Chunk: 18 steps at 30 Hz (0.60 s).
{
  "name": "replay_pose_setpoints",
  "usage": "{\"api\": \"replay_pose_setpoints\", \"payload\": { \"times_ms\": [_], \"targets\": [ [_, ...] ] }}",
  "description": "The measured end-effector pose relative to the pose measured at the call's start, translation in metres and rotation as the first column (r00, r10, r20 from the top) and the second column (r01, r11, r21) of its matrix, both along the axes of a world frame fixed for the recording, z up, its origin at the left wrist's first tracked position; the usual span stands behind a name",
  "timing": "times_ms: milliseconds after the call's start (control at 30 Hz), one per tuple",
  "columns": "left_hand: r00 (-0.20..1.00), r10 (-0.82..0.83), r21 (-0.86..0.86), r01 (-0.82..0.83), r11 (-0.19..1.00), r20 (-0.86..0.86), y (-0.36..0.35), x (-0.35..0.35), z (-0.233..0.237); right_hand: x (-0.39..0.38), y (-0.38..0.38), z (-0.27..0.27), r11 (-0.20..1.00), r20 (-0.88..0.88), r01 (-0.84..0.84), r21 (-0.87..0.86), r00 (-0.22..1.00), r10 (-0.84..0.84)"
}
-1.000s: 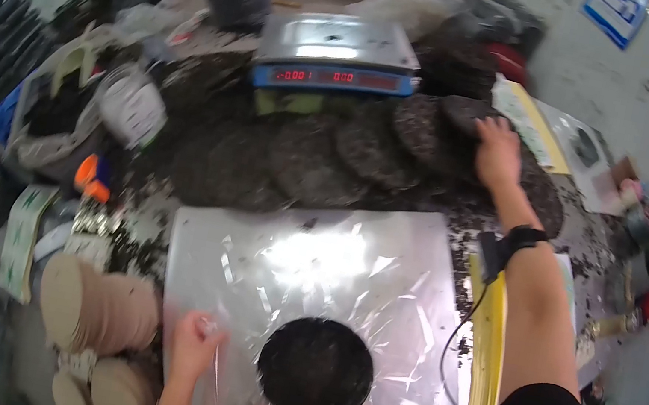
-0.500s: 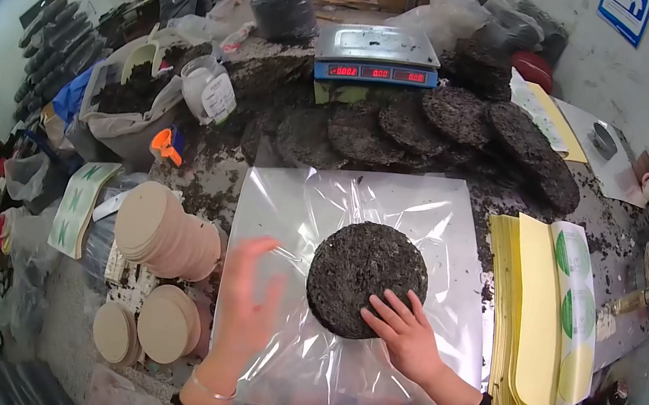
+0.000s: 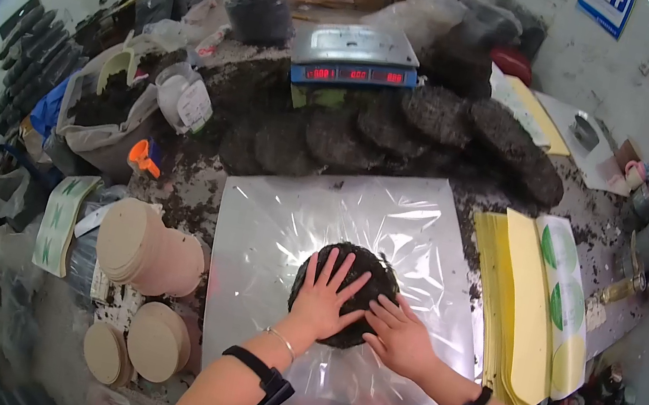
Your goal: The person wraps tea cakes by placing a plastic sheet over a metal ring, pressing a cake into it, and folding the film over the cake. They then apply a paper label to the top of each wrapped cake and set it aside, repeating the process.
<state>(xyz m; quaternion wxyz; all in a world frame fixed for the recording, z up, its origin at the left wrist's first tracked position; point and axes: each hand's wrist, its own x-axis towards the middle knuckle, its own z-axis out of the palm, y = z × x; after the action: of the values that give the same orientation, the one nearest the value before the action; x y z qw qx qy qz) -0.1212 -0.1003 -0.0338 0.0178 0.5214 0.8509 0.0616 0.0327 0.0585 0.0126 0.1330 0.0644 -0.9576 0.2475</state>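
Note:
A round, dark, pressed cake of leaf-like material (image 3: 370, 264) lies on a clear plastic sheet (image 3: 269, 219) in front of me. My left hand (image 3: 322, 298) rests flat on the cake with its fingers spread, hiding much of the upper face. At the cake's right edge is my right hand (image 3: 403, 338), its fingers stretched out and touching the rim. Neither hand grips anything. Part of the cake's lower edge shows between my two hands.
Behind the sheet, several similar dark cakes (image 3: 344, 138) overlap in a row below a digital scale (image 3: 356, 61). Stacked beige discs (image 3: 135, 243) stand at left, near an orange tool (image 3: 145, 157). Yellow sheets (image 3: 515, 305) lie at right. A tub (image 3: 105, 140) holds loose dark material.
My left hand has come down from the left onto the cake. The cake sits slightly lower in view, and my right hand stays at its right side. The camera view has shifted a little.

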Motion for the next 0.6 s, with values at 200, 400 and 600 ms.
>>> {"api": "replay_pose_setpoints", "payload": {
  "times_ms": [200, 400, 600],
  "targets": [
    [0.991, 0.002, -0.131, 0.016, 0.991, 0.136, 0.003, -0.008, -0.016, -0.019, -0.014, -0.026, 0.991, 0.099, 0.009, 0.135, 0.995, -0.022],
    [0.929, 0.106, -0.224, -0.026, 0.974, 0.354, 0.014, 0.003, -0.012, -0.013, 0.001, -0.004, 0.994, 0.228, -0.075, -0.076, 0.969, 0.091],
    [0.977, 0.138, -0.190, -0.106, 0.976, 0.164, 0.016, 0.018, -0.016, 0.112, 0.035, 0.004, 0.682, -0.038, 0.714, -0.157, 0.686, -0.727]
  ]
}}
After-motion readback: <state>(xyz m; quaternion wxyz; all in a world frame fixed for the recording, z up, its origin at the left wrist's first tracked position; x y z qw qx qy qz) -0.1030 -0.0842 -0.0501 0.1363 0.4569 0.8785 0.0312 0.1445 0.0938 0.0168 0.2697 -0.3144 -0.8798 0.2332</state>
